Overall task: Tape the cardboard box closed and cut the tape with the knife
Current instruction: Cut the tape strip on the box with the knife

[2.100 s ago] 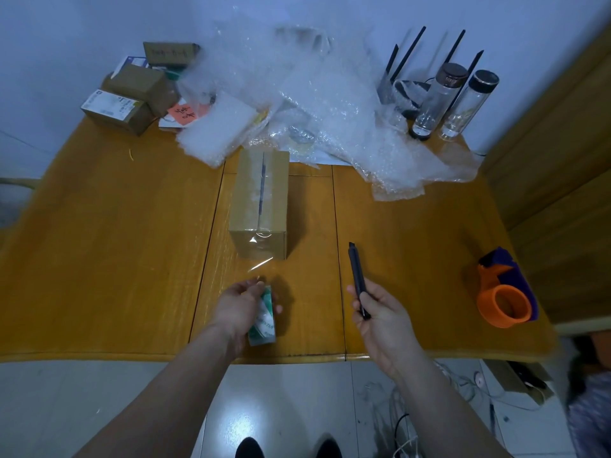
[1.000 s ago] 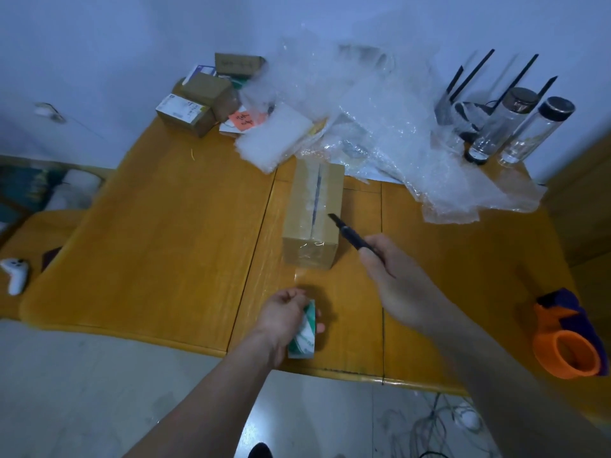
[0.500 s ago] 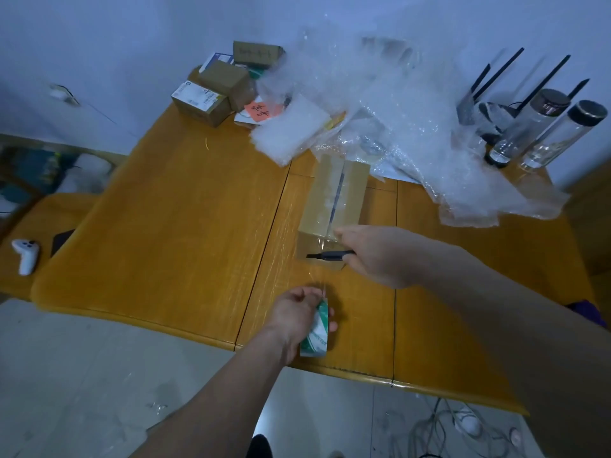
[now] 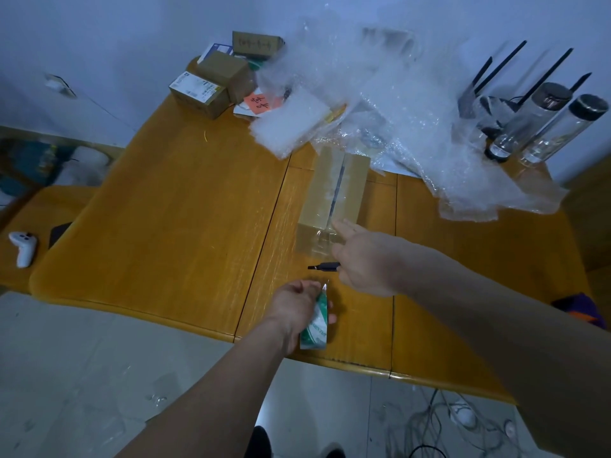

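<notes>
Orange-brown wooden table [image 4: 172, 226] is seen under both hands, set against a pale wall. Bubble wrap [image 4: 390, 104] is heaped well beyond the right hand [image 4: 363, 259], w/ two clear bottles [image 4: 545, 127] further out to that hand's right. Small cartons [image 4: 215, 84] are stacked far past the left hand [image 4: 294, 309], toward the back edge.

Cardboard box [image 4: 334, 193] is laid lengthwise just beyond the right hand; clear tape is seen along its top seam and down the near face. The index finger of the right hand is stretched out to the box's near top edge; contact can't be told. The knife [image 4: 324, 267] is gripped in the rest of that hand, its black tip pointed left, between box and left hand.

Tape roll [image 4: 315, 325], green & white, is clasped in the left hand, just in front of the knife, near the table's front edge. A thin clear strip is seen rising from the roll towards the knife.
</notes>
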Available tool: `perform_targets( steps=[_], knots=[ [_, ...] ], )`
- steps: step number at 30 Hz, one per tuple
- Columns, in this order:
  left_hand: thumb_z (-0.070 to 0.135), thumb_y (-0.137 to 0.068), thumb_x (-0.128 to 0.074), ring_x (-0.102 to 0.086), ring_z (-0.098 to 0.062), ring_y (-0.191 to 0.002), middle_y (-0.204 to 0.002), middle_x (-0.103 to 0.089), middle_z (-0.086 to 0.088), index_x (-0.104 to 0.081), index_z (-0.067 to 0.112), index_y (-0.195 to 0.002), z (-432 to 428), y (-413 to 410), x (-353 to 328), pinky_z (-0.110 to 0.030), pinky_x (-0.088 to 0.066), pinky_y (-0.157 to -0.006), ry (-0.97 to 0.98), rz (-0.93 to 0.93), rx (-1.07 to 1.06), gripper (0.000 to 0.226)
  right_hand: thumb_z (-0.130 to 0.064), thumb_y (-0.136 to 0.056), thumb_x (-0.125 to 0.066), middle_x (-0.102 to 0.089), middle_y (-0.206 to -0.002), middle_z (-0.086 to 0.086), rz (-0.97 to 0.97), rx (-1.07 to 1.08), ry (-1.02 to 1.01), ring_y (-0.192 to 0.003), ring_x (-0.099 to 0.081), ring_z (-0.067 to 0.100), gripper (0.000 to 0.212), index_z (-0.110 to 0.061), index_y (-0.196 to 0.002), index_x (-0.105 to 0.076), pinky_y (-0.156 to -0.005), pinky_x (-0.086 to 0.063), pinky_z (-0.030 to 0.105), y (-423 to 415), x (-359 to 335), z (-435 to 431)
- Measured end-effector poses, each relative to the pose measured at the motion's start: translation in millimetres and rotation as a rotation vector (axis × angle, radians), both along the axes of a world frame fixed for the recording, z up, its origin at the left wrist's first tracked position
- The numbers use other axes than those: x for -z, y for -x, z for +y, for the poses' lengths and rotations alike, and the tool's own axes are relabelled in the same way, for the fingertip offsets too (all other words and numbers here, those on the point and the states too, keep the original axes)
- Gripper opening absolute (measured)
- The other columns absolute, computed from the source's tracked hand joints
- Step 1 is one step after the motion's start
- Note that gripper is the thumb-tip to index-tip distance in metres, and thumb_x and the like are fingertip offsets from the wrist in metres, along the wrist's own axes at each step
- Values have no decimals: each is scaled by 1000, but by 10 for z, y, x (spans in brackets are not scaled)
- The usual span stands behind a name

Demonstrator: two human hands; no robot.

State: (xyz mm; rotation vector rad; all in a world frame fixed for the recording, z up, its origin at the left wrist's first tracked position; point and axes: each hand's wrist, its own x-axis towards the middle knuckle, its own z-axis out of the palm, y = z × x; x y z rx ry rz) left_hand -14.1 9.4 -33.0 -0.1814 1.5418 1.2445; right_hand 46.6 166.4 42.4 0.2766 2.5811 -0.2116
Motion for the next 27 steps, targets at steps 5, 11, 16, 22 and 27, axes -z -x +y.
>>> perform_targets(
  steps=[5, 11, 16, 22, 27],
  knots=[
    [27, -102, -58, -75, -29, -70, -105, -77, -23, -64, 14, -113, -5, 10, 25, -39, -62, -70, -3, 2, 14, 18, -28, -103, -44, 1, -167, 29, 45, 17, -38, -157, 0, 38, 48, 1, -140, -50, -128, -17, 50, -27, 30, -62],
    [24, -102, -57, -73, -28, -66, -102, -76, -22, -65, 15, -106, 5, 12, 19, -39, -61, -70, -7, 7, 14, 12, -25, -102, -45, 5, -168, 27, 54, 67, -67, -157, 2, 37, 41, -2, -133, -57, -128, -17, 47, -22, 40, -151],
    [24, -102, -58, -73, -26, -63, -97, -76, -20, -64, 14, -113, 18, 13, 34, -34, -60, -60, -3, 12, 5, 16, -24, -101, -48, -1, -169, 26, 68, 84, -100, -157, -3, 39, 37, -3, -127, -63, -126, -22, 49, 12, 113, -225],
    [24, -102, -58, -73, -28, -69, -107, -76, -24, -65, 13, -112, 17, 16, 27, -35, -61, -63, -2, 18, 17, 17, -16, -103, -45, 4, -170, 22, 48, 193, -72, -157, -3, 39, 42, 2, -140, -53, -125, -25, 49, 70, 171, -279],
    [27, -101, -59, -74, -27, -68, -102, -78, -20, -65, 15, -111, 24, 30, 48, -36, -63, -68, 11, 32, 43, 17, -7, -98, -49, 1, -172, 14, 79, 256, -9, -158, -10, 28, 64, 8, -154, -24, -123, -30, 43, 32, 175, -185]
  ],
)
